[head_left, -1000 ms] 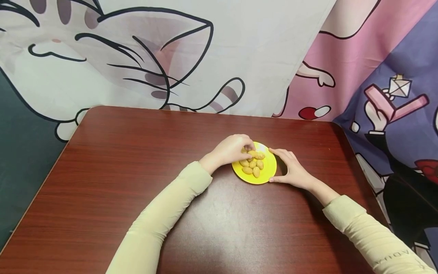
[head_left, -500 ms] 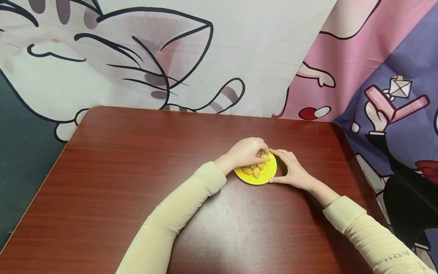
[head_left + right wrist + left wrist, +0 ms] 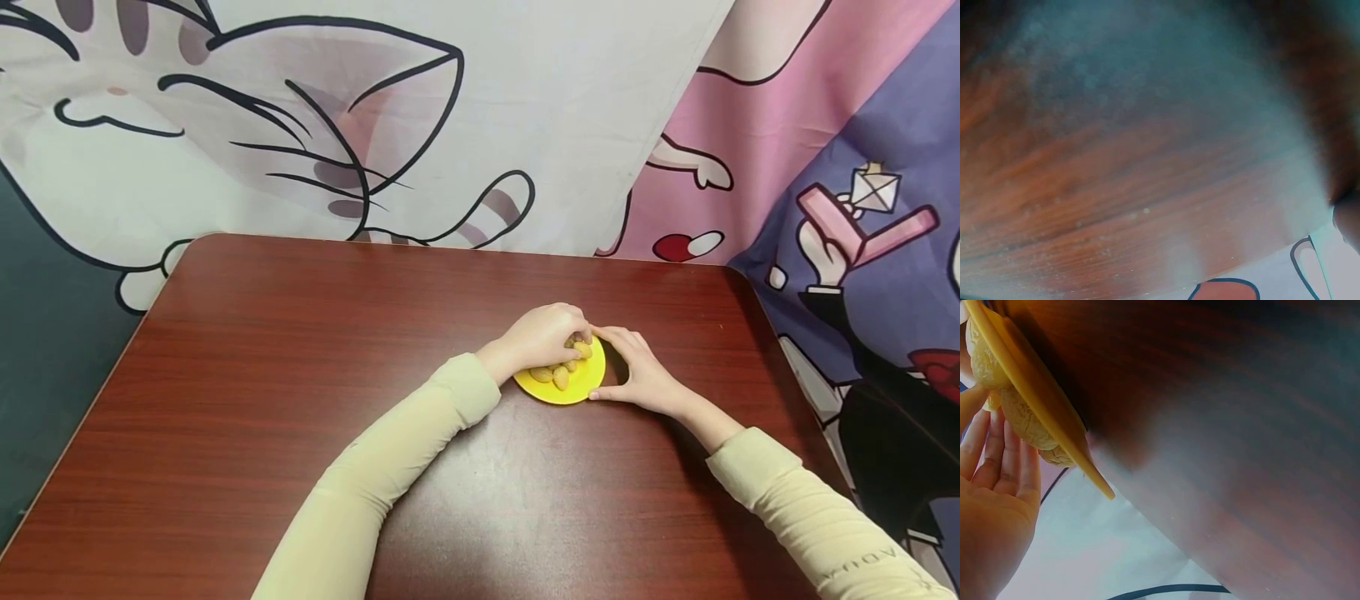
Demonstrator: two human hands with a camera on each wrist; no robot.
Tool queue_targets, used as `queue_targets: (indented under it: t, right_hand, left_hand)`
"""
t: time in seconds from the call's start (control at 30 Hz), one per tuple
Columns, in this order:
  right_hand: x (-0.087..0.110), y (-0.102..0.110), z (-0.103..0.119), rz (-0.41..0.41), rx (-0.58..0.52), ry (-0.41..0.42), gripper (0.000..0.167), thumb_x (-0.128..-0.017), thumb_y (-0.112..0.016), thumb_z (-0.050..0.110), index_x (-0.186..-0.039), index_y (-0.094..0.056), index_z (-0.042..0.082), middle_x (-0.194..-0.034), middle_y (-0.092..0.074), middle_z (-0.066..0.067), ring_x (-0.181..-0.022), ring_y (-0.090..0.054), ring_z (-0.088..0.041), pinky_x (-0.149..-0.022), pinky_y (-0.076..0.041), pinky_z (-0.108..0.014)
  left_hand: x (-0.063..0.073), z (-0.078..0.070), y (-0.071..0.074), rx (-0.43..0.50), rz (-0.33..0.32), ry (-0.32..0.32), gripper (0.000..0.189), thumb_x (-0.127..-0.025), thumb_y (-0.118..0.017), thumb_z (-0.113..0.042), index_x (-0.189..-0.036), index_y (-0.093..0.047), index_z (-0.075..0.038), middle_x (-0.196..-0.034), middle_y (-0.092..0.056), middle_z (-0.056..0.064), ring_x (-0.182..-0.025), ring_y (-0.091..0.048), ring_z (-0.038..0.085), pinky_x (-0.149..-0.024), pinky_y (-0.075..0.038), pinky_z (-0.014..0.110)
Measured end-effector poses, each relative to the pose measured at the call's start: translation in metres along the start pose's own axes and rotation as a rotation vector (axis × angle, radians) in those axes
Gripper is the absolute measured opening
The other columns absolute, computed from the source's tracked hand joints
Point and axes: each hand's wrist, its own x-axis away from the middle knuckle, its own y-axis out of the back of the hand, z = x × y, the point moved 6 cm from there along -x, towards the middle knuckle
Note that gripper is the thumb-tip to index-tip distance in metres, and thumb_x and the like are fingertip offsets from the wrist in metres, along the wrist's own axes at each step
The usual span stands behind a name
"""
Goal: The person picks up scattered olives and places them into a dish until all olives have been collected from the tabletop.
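Note:
A yellow plate (image 3: 577,394) stands toward the back right of the table, with several tan, wrinkled, oval nut-like pieces (image 3: 561,378) on it. My left hand (image 3: 543,337) reaches over the plate from the left and covers part of the pile. Its thumb and fingertips pinch one oval piece (image 3: 583,351) near the plate's right side. In the left wrist view, the left hand (image 3: 997,506) lies beside the tilted-looking plate (image 3: 1054,406), fingertips right at the pieces (image 3: 1025,422). My right hand (image 3: 641,375) holds the plate's right rim between spread thumb and index finger.
The brown wood-grain table (image 3: 262,400) extends to the left and in front of the plate. Behind it hangs a white cartoon cat cloth (image 3: 562,125), with a pink and purple printed cloth (image 3: 795,133) at the right. The right wrist view shows mostly blurred tabletop (image 3: 1116,187).
My left hand has moved right across the plate, carrying one oval piece from the pile toward the right rim, then nearly stopped. The right hand stays at the rim.

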Motion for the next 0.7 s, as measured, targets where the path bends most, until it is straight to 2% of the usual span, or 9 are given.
queue_targets:
  t: [0.43, 0.7]
  right_hand:
    - [-0.001, -0.0001, -0.0001, 0.014, -0.002, -0.016, 0.105, -0.072, -0.099, 0.023, -0.158, -0.043, 0.002, -0.153, -0.05, -0.022, -0.141, -0.038, -0.043, -0.114, -0.029, -0.064]
    - [-0.001, -0.0005, -0.0004, 0.023, -0.008, -0.029, 0.105, -0.073, -0.098, 0.023, -0.159, -0.042, 0.002, -0.154, -0.05, -0.022, -0.141, -0.038, -0.043, -0.114, -0.029, -0.064]
  left_hand:
    - [-0.0004, 0.0005, -0.0022, -0.012, 0.018, -0.006, 0.015, -0.101, -0.072, -0.021, -0.112, -0.08, -0.016, -0.115, -0.075, -0.002, -0.117, -0.065, 0.016, -0.107, -0.052, 0.029]
    - [0.0027, 0.0025, 0.0023, 0.012, -0.007, -0.017, 0.016, -0.1, -0.072, -0.019, -0.114, -0.081, -0.015, -0.114, -0.076, 0.0, -0.115, -0.066, 0.017, -0.107, -0.052, 0.029]
